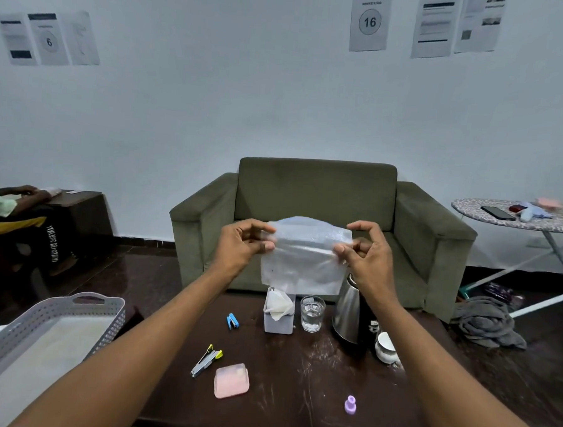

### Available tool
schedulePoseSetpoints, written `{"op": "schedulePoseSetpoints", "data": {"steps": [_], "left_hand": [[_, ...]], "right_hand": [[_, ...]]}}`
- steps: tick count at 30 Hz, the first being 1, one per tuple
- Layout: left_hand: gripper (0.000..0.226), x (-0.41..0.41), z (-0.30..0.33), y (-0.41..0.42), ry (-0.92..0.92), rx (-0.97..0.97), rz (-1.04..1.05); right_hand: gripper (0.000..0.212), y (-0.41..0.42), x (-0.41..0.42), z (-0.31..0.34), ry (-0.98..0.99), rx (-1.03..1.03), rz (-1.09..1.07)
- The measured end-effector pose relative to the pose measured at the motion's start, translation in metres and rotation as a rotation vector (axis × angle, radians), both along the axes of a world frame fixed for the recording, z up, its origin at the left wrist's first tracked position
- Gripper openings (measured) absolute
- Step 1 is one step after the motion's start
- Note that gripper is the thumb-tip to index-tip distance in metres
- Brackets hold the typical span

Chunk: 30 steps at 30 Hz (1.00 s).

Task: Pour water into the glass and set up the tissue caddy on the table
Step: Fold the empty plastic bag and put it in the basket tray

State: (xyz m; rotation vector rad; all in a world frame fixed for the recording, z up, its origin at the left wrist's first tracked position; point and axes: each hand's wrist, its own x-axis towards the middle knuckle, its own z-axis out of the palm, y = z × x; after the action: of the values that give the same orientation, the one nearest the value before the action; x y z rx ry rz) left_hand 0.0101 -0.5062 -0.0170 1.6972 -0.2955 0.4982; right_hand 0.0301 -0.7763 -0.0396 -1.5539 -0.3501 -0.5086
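Note:
I hold a thin white tissue sheet (303, 260) spread out in the air above the table. My left hand (244, 244) pinches its left edge and my right hand (366, 250) pinches its right edge. Below it on the dark table (297, 393) stands the grey tissue caddy (278, 317) with crumpled tissue poking out of its top. A glass (312, 314) holding water stands just right of the caddy. The steel kettle (350, 311) stands right of the glass, partly behind my right forearm.
On the table lie a blue stapler (232, 321), a yellow-grey stapler (206, 359), a pink case (231, 380), a purple cap (350, 404) and a white cup (385, 347). A grey basket (82, 320) sits at left. A green armchair (317, 195) stands behind. A person sits at far left.

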Motion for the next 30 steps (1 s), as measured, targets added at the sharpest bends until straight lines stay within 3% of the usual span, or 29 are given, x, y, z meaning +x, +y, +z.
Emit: {"op": "schedulePoseSetpoints", "data": {"steps": [3, 6, 9, 11, 13, 15, 18, 21, 23, 30], "left_hand": [[0.040, 0.002, 0.004, 0.004, -0.055, 0.037, 0.014], [0.043, 0.002, 0.001, 0.005, -0.049, 0.262, 0.071], [0.014, 0.001, -0.004, 0.005, -0.101, 0.440, 0.289], [0.004, 0.002, -0.007, 0.004, -0.111, 0.414, 0.350], [0.010, 0.003, -0.010, 0.002, -0.066, 0.340, 0.319], [0.015, 0.004, -0.010, -0.002, 0.003, 0.236, 0.279], [0.016, 0.005, -0.010, -0.007, 0.072, 0.071, 0.268], [0.029, 0.005, -0.013, -0.006, 0.311, -0.045, 0.158], [0.038, 0.003, -0.025, -0.004, 0.451, -0.053, 0.098], [0.019, -0.012, -0.051, 0.051, 0.500, -0.009, 0.285]], "right_hand": [[0.023, 0.000, -0.001, -0.001, 0.001, -0.016, 0.034], [0.036, -0.002, -0.001, -0.003, 0.065, -0.185, 0.096], [0.025, -0.001, -0.001, -0.005, 0.044, -0.400, -0.030], [0.014, 0.001, 0.001, -0.006, 0.039, -0.378, -0.126], [0.013, 0.003, 0.002, -0.005, 0.093, -0.294, -0.134], [0.019, 0.005, 0.001, -0.007, 0.218, -0.202, 0.006], [0.011, 0.011, -0.004, -0.016, 0.367, -0.103, 0.166], [0.006, 0.015, -0.004, -0.027, 0.397, 0.013, 0.034], [0.003, 0.019, -0.006, -0.034, 0.441, 0.084, 0.024], [0.021, 0.098, -0.019, -0.087, 0.680, 0.093, 0.271]]}}
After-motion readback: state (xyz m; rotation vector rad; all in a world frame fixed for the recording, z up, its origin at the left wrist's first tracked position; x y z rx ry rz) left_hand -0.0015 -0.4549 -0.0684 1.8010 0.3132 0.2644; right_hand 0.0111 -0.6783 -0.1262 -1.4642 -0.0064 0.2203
